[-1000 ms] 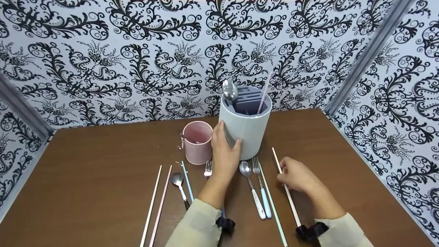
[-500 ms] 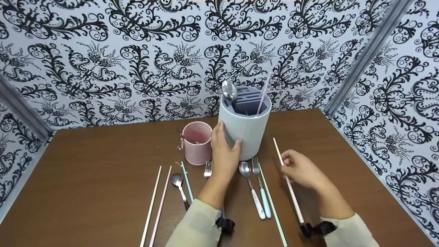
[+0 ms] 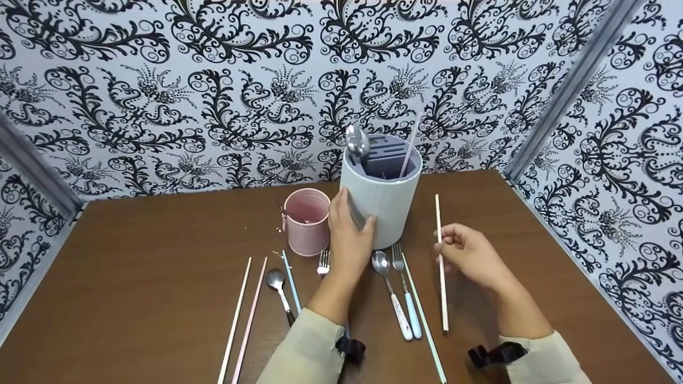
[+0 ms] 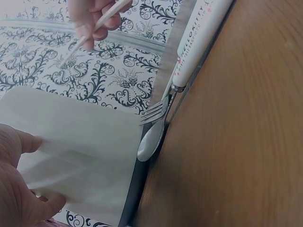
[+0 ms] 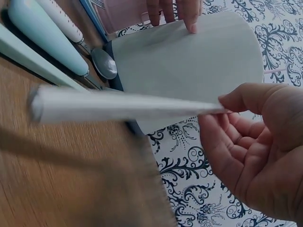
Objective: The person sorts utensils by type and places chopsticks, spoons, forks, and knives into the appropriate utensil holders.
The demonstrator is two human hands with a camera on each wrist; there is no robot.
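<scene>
Passing beneath the left forearm, a fork (image 3: 323,262) at 7 o'clock from the grey-white holder (image 3: 392,213) shows mainly its tines in the head view, and a blue stick (image 3: 291,280) disappears under the same sleeve. Between 7 and 8 o'clock, a white stick (image 3: 235,320) and a pink stick (image 3: 249,320) are cut off by the bottom edge. Whatever sits inside the pink cup (image 3: 308,237), at 8 o'clock, is too dark to identify. A spoon (image 3: 357,141) at the holder's 10 o'clock side and a thin stick (image 3: 411,145) at its 4 o'clock side have their lower parts hidden.

The right hand (image 3: 469,253) is at 4 o'clock from the holder, thumb and forefinger clamped on a pale stick (image 3: 442,288), the other fingers curled toward the palm. That stick's far end points to 12 o'clock; its near end blurs in the right wrist view, so its height over the bench (image 3: 133,266) is hard to judge. The left hand (image 3: 349,234) rests against the holder's 7 o'clock wall, thumb apart from the fingers; some fingertips are hidden round the curve.
</scene>
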